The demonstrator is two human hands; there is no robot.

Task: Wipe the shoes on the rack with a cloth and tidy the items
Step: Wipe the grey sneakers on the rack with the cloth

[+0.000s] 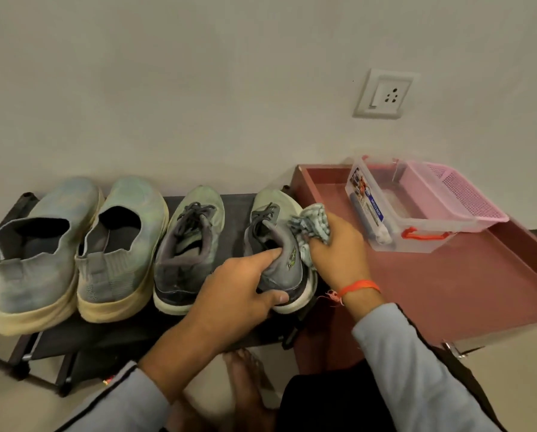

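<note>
Shoe (276,241), grey lace-up, rightmost on rack (236,198): left hand (239,294) grips its heel, right hand (338,254) clutches bunched cloth (314,222) against its side. Likely light, soft upper, firm sole; heel offers surest hold.

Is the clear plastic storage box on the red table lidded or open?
Open: the clear plastic storage box shows no lid, and a pink basket sits in it.

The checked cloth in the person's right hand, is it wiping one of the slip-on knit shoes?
No, the checked cloth presses the rightmost grey lace-up shoe.
</note>
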